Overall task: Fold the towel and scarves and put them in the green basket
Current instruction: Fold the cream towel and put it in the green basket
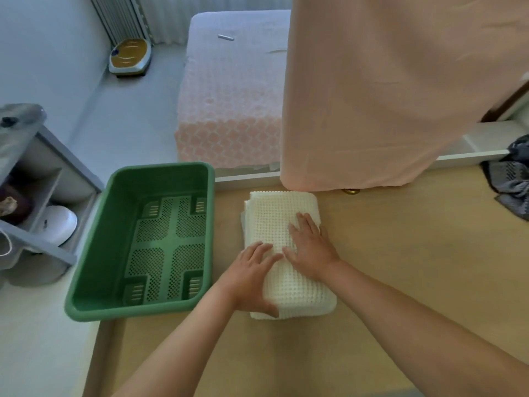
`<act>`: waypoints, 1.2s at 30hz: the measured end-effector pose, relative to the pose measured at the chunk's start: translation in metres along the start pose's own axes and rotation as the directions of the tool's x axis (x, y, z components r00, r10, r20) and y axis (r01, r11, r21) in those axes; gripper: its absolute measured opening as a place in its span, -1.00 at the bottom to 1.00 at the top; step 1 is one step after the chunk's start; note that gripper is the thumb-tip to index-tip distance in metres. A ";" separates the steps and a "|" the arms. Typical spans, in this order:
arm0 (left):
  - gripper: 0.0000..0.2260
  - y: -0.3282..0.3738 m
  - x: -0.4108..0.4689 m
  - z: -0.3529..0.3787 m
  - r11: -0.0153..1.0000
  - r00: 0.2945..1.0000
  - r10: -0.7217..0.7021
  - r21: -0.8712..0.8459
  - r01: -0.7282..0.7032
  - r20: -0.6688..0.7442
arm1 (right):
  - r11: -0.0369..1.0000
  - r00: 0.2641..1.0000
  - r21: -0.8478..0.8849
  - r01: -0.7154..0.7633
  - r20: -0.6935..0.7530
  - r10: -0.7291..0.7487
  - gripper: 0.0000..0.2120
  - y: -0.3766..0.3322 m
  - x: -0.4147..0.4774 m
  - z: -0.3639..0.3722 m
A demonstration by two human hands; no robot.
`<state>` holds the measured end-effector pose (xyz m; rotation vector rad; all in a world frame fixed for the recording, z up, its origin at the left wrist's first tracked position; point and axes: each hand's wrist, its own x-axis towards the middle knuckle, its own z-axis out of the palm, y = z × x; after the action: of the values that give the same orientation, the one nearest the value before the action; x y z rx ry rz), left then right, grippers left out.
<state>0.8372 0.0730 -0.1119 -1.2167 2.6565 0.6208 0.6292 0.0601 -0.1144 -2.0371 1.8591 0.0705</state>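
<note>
Both hands lie palm-down on the folded white waffle towel (279, 213), fingers straight, gripping nothing. On my feed the L hand (252, 272) comes in from 7 o'clock on a bare forearm and covers the towel's left edge toward the near end. Its fingers point to approx. 2 o'clock and the thumb runs along the near-left corner. R hand (310, 249) comes in from 4 o'clock and sits flat on the towel's middle, fingers slightly spread, pointing to 11 o'clock. L fingertips nearly touch the R thumb.

Towel lies flat on the wooden table (415, 253), a thick rectangle w/ long axis approx. 12–6, near end leaning a bit toward 5. Green basket (94, 253) stands just beside it at 9 o'clock, long axis also approx. 12–6, perforated floor showing. Peach cloth (386, 96) hangs at 1 o'clock, hem just past the towel's far end. Grey patterned cloth (512, 181) lies at 3 o'clock, well apart.
</note>
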 end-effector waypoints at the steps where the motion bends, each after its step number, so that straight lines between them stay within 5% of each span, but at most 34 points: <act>1: -0.04 0.000 -0.003 0.002 0.999 0.999 0.010 0.040 -0.008 -0.038 | 0.997 0.996 0.004 0.083 0.020 -0.083 -0.24 -0.001 -0.010 0.001; 5: -0.49 0.005 -0.012 0.013 0.990 0.979 0.047 0.140 -0.019 -0.198 | 0.907 0.925 -0.209 0.365 0.196 -0.327 0.10 0.001 -0.047 0.019; 8: -0.69 0.015 -0.015 0.016 0.997 0.949 0.023 0.082 0.003 -0.313 | 0.896 0.934 -0.271 0.352 0.169 -0.316 0.03 0.002 -0.053 0.024; 12: -0.74 0.027 -0.024 0.007 1.000 0.879 -0.004 -0.020 -0.006 -0.477 | 0.937 0.941 -0.089 0.337 0.025 -0.336 -0.15 0.005 -0.061 0.018; 16: -0.68 0.031 -0.047 0.044 1.000 0.951 0.003 0.018 0.003 -0.310 | 0.867 0.913 -0.288 0.407 0.085 -0.400 0.02 0.021 -0.073 0.040; 19: -0.76 0.040 -0.046 0.060 0.954 0.875 -0.244 -0.264 0.140 -0.418 | 0.856 0.925 -0.352 0.378 0.106 -0.365 0.11 0.021 -0.076 0.053; 21: -0.85 0.048 -0.038 0.055 0.869 0.767 -0.445 -0.431 0.245 -0.462 | 0.867 0.937 -0.355 0.348 0.101 -0.335 0.09 0.016 -0.075 0.055; 23: -0.67 0.055 -0.031 0.045 0.734 0.674 -0.639 -0.558 0.388 -0.371 | 0.896 0.949 -0.313 0.314 0.096 -0.300 0.07 0.013 -0.073 0.054; 27: -0.19 0.061 -0.020 0.031 0.211 0.501 -0.845 -0.746 0.631 0.186 | 0.970 0.977 -0.124 0.210 0.073 -0.202 0.03 0.020 -0.073 0.055; 33: -0.44 0.056 -0.006 0.013 -0.055 0.552 -0.702 -0.807 0.588 0.450 | 0.970 0.981 -0.144 0.194 0.023 -0.193 0.08 0.027 -0.078 0.058; 36: -0.49 0.056 -0.004 0.000 -0.106 0.571 -0.688 -0.840 0.532 0.449 | 0.954 0.966 -0.221 0.204 -0.113 -0.232 0.17 0.025 -0.084 0.060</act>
<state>0.7975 0.1083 -0.0936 -2.5625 1.0010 2.0710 0.6080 0.1572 -0.1522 -2.4366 1.7541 0.0681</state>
